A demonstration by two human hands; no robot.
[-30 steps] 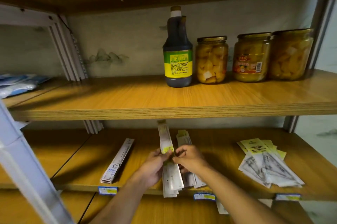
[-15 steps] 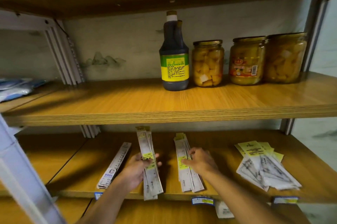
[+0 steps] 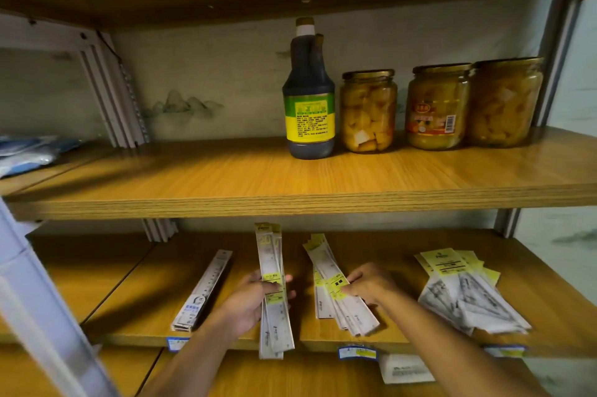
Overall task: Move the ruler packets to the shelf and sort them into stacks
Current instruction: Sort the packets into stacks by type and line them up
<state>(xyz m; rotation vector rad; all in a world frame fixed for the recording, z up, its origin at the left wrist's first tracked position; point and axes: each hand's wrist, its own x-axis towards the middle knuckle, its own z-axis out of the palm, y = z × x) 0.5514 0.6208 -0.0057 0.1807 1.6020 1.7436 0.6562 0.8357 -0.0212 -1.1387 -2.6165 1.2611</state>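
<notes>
The ruler packets lie on the lower wooden shelf in the bottom half of the frame. The left hand grips one bundle of ruler packets, thumb curled over its yellow label, the bundle running front to back with its near end overhanging the shelf's front edge. Just right of it, the right hand pinches the yellow label of a fanned stack of ruler packets lying flat on the board. At lower left a single boxed ruler lies at a slant, apart from the hands; at lower right sits a loose pile of set-square packets with yellow headers. Compared with half a second ago, the held bundle stands a little straighter and the right hand has shifted from the stack's edge onto its label. Three price tags show on the shelf's front edge. On the upper wooden shelf, at centre right, stand one dark sauce bottle and three jars of yellow fruit in a row against a pale wall. Blue plastic packs lie at far left, beside grey metal shelf uprights.
</notes>
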